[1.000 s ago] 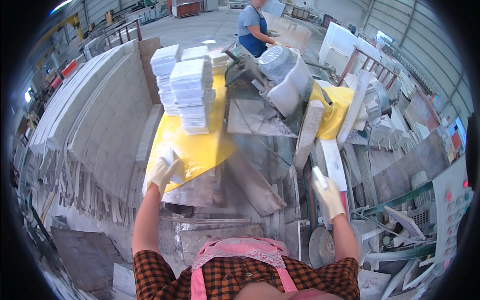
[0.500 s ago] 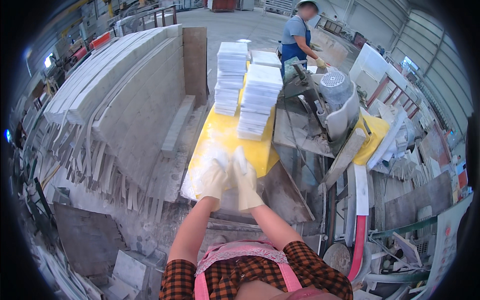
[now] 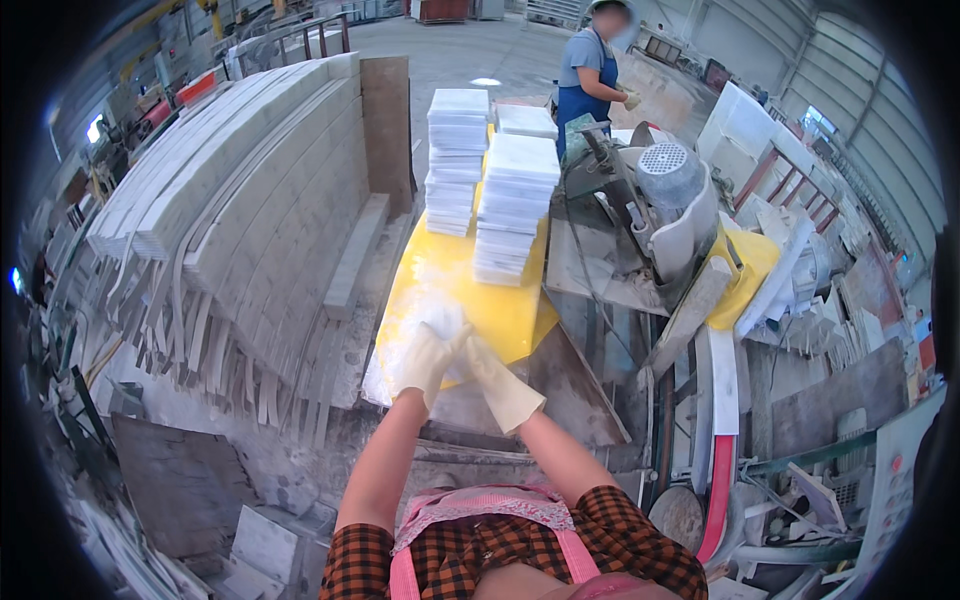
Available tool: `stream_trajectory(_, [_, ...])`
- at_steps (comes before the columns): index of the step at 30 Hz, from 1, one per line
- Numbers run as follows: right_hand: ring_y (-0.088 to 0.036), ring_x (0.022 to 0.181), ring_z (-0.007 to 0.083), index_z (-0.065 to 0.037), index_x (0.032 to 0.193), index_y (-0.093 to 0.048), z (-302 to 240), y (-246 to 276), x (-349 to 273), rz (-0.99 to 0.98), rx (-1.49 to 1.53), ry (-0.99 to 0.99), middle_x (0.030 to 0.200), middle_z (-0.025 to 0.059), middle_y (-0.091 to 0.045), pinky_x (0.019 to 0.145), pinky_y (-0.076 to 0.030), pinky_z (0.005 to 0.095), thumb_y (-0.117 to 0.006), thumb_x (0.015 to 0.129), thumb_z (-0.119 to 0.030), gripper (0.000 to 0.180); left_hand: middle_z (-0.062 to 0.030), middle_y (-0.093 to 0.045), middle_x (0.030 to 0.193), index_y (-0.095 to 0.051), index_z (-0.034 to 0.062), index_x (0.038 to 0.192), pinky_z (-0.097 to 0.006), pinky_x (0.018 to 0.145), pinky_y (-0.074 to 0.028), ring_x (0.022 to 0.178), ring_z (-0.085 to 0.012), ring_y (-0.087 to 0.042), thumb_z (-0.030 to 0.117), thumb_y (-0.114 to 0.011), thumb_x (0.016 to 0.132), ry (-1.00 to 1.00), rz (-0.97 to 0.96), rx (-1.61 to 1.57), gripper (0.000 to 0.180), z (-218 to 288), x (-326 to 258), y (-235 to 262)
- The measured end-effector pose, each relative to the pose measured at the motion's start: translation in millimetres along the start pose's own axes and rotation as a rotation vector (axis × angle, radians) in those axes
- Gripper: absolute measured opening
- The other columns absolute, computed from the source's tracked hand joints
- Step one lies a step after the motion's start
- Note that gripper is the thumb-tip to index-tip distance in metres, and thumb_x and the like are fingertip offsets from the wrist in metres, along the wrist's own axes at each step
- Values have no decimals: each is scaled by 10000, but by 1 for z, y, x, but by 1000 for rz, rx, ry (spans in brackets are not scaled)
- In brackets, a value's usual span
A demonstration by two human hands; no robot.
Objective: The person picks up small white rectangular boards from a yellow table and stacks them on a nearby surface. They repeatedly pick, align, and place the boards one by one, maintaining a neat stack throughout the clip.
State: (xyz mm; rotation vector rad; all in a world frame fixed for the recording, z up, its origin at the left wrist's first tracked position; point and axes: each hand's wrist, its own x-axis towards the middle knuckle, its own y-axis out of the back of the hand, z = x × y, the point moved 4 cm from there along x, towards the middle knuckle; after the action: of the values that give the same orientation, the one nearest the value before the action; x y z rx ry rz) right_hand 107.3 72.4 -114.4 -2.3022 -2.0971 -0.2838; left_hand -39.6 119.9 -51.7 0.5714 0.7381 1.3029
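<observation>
Now both gloved hands [image 3: 465,360] closer together.

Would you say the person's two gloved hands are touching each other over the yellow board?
Touching: the head view shows the left hand and right hand meeting at the fingers, no gap visible, above the yellow board.

Gloved hands: two, the left hand [image 3: 425,358] and the right hand [image 3: 503,385], both lying flat on one white tile [image 3: 415,345].
Stacks of white tiles: three showing, a tall stack [image 3: 456,160] at the back left, a front stack [image 3: 514,208] and a low stack [image 3: 526,121] behind it.
Yellow table tops: two showing, the yellow table [image 3: 500,312] under the stacks and a yellow stand [image 3: 750,262] standing to the right.
Cutting machines: one, the grey saw [image 3: 668,205].
Other people: one, a co-worker [image 3: 592,75] standing at the far end.
Stone slabs leaning at the left: too many for counting, the slab rack [image 3: 240,200].
</observation>
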Motion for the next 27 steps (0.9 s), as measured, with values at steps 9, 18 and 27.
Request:
stream_trajectory(9, [-603,1285,226,5,1331,-654,-12,143,-58,-1,-67,-129,1354,139,-673,1101,-446,350,-624,1036,-276,409,-301,-594,1337,-476,-21,1406,-463,983,-501,1226,-440,-595,426,-759,829,129,259,-110,782,23,-35,3])
stream_trajectory(18, [-602,1248,355,-11,1357,-615,-10,412,-234,717,-913,-173,1313,203,-655,1054,-474,430,-671,959,-278,483,-300,-656,1220,-553,-29,1278,-488,950,-505,1141,-461,-628,458,-754,814,23,361,-28,702,11,-21,0])
stream_trajectory(27, [-304,1495,419,19,1514,-414,8,454,-292,648,-1353,-395,1573,256,-398,1265,-218,478,-678,922,-374,758,-245,-671,1232,-587,-46,1290,-421,952,-509,1146,-341,-665,334,-839,779,114,213,-96,685,38,-22,9])
